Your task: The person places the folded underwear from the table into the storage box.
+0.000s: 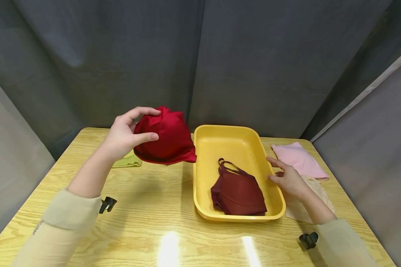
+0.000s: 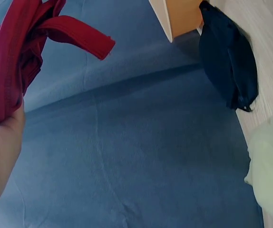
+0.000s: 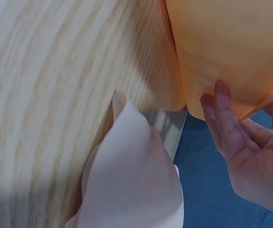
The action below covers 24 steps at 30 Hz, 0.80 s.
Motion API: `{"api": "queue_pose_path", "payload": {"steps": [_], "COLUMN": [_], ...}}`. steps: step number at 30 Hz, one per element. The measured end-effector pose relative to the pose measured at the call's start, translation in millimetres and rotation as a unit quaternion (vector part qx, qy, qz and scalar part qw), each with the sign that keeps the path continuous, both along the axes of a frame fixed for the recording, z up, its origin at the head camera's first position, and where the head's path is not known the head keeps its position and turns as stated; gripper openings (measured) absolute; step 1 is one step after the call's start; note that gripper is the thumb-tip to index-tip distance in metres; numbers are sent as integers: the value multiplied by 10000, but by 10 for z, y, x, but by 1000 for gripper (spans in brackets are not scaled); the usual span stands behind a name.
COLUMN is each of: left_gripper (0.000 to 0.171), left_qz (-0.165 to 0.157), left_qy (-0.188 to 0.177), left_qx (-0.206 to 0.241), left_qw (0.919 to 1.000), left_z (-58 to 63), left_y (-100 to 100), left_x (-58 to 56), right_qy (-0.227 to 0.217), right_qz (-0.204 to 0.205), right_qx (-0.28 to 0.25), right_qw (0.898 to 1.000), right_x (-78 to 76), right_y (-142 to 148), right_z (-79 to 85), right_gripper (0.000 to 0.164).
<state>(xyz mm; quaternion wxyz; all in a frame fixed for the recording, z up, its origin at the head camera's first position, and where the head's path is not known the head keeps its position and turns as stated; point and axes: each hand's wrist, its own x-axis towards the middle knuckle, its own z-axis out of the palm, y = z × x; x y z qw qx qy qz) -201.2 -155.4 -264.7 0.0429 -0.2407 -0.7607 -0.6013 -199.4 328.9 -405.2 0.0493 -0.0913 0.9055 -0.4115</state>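
My left hand [image 1: 121, 135] holds a folded red bra [image 1: 170, 137] up above the table, thumb on the near side and fingers over its top. In the left wrist view a red band [image 2: 79, 35] hangs out from the bundle. To its right stands a yellow plastic tray [image 1: 208, 155] with a folded maroon bra [image 1: 240, 194] lying in its near part, straps toward the back. My right hand [image 1: 290, 180] grips the tray's right rim. In the right wrist view the fingers [image 3: 229, 123] lie against the outer wall, with the thumb up by the rim.
A pink folded garment [image 1: 299, 159] and a beige one [image 1: 319, 193] lie right of the tray. Left of it, a yellow-green garment [image 1: 128, 161] is partly hidden by my left hand and the red bra. The left wrist view shows a dark navy garment [image 2: 229, 57]. Grey curtains [image 1: 147, 55] enclose the table.
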Motion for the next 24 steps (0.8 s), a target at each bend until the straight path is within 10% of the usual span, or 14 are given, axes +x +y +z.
{"api": "queue_pose_path", "payload": {"steps": [24], "left_gripper": [49], "left_qz": [117], "left_qy": [-246], "left_qx": [991], "left_qw": [9947], "left_z": [-214], "left_y": [533], "left_x": [-254], "right_qy": [54], "right_qz": [-58], "right_qx": [-4], "right_qw": [10000], "right_x": [7], "right_y": [-10], "right_z": [-2], "right_gripper": [64]}}
